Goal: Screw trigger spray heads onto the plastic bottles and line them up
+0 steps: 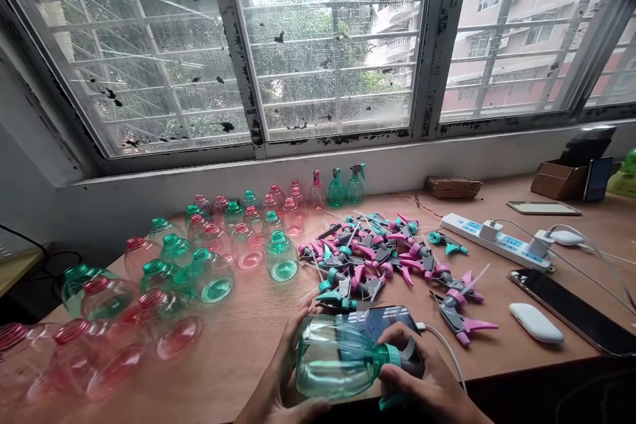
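My left hand (285, 377) wraps around the body of a clear green spray bottle (338, 358) lying on its side at the table's near edge. My right hand (422, 377) grips the bottle's teal neck collar and the grey spray head (410, 354) on it. Just behind the bottle lies a dark phone (385, 318) with a white cable. A heap of pink, teal and grey spray heads (382, 258) lies beyond my hands. Several empty pink and green bottles (199, 265) cover the table's left side.
Three bottles with spray heads fitted (338, 189) stand by the window sill. On the right lie a white power strip (497, 242), a white oval case (536, 323), a large dark phone (576, 311), another phone (544, 208) and cardboard boxes (559, 179). Barred windows (328, 46) run along the back.
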`<state>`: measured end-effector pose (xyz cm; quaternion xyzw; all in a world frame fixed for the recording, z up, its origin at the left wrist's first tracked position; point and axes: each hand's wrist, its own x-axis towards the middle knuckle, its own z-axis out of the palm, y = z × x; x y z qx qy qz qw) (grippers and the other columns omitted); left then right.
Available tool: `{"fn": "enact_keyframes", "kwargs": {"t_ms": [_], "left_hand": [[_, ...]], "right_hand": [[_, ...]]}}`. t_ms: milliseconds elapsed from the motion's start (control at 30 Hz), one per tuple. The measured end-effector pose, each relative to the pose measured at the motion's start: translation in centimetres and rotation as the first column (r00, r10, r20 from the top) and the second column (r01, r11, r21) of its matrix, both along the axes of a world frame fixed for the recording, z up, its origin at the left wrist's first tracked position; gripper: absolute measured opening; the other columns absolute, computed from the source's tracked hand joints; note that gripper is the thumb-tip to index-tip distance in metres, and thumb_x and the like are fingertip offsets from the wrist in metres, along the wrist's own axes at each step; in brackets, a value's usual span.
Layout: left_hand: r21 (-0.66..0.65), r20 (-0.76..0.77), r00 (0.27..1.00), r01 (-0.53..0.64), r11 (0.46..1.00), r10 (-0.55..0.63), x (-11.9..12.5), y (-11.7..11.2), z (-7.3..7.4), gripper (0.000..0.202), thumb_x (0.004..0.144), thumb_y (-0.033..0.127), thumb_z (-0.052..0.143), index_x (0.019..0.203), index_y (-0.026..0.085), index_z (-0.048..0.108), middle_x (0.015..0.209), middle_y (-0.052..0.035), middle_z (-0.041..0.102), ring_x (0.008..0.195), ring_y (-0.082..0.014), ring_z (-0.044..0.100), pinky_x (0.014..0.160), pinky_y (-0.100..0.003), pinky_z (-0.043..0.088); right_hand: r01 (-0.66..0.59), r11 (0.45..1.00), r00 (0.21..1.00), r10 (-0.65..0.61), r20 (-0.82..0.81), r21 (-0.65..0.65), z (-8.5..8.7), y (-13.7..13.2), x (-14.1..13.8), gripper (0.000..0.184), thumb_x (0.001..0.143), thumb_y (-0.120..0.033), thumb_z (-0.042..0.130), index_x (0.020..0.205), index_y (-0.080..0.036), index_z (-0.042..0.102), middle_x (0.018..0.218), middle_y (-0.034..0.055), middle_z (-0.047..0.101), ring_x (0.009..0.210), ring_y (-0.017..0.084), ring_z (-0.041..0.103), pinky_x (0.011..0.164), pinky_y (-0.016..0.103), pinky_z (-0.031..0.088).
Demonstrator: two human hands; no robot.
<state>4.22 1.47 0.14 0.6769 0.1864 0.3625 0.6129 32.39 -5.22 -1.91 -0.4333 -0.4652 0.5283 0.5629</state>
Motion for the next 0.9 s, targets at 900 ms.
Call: {"fn": "enact_keyframes", "kwargs": {"t_ms": [900], "left_hand": [[0.004,-0.01,0.999,-0.04,0.999,0.04,0.39,-0.56,0.37,0.088,0.098,0.036,0.078,0.168,0.053,0.027,0.187,-0.0008,0.012,0.17,-0.0389,0.022,0.134,-0.057,0.03]], "right_hand": [[-0.006,0.999,1.0,0.006,0.015,0.038,0.59,0.19,0.12,0.051,0.078,-0.064,0.091,0.101,-0.023,0.069,0.074,-0.0023,0.065,0.063,0.017,0.062,0.057,0.024,0.05]]}}
